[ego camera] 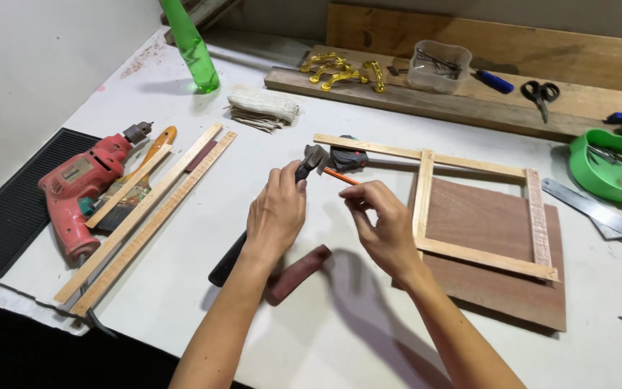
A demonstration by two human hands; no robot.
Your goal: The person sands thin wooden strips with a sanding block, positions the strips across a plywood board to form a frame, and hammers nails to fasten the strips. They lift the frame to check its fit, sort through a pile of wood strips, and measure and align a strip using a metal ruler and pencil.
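Note:
My left hand (276, 215) grips a hammer (309, 163) near its dark metal head, its black handle running down-left under my wrist. My right hand (384, 223) pinches an orange pencil (340, 176) whose tip points at the hammer head. Just right of my hands a light wooden frame (423, 194) lies on a reddish-brown board (498, 288). A black tape measure (348, 157) sits behind the hammer head, against the frame's top strip. A small dark red block (300, 272) lies on the white table below my left wrist.
A red power drill (77, 191), a paintbrush (149, 155) and long wooden strips (145, 216) lie at the left. A green bottle (192, 50), folded cloth (262, 108), gold fittings (343, 72), a clear tub (439, 66), scissors (540, 94), green bowl (602, 169) and steel ruler (599, 212) are behind and right.

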